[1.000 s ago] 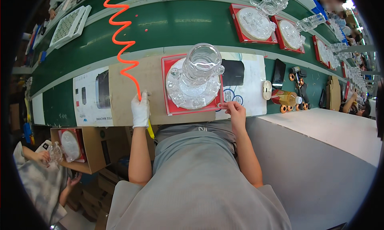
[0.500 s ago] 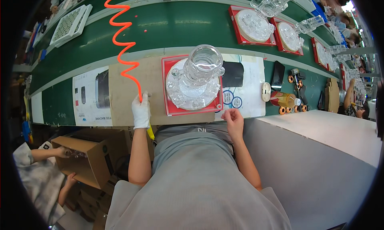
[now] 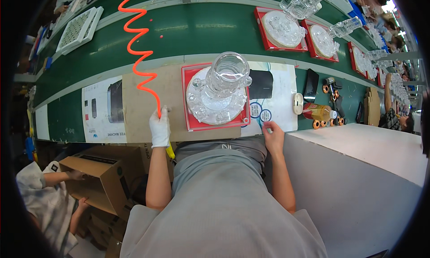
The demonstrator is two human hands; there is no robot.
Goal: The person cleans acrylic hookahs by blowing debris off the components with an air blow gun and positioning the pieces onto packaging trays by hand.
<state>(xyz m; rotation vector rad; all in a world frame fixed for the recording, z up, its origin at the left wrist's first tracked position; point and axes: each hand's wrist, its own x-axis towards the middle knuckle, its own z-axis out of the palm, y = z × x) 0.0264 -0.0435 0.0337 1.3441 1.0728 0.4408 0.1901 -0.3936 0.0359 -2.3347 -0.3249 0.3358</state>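
My left hand, in a white glove, is closed around a yellow-ended tool at the lower end of an orange coiled hose. The tool's upper part is hidden in my grip. To the right stands a clear glass vessel with a wide round mouth, upright on a round white base ringed by clear knobbly pieces. This base sits in a red tray. Near the table's front edge, right of the tray, my bare right hand hovers with fingers curled toward the thumb. Whatever they pinch, if anything, cannot be made out.
More red trays with glass pieces stand at the far right. A phone, a white case, a bottle and copper-coloured rings lie rightward. A white box borders my right side. Lower left, another person handles a carton.
My right hand has drawn a little to the right, away from the tray. My left hand has shifted slightly, still gripping the tool. The other person's hand has moved deeper into the carton.
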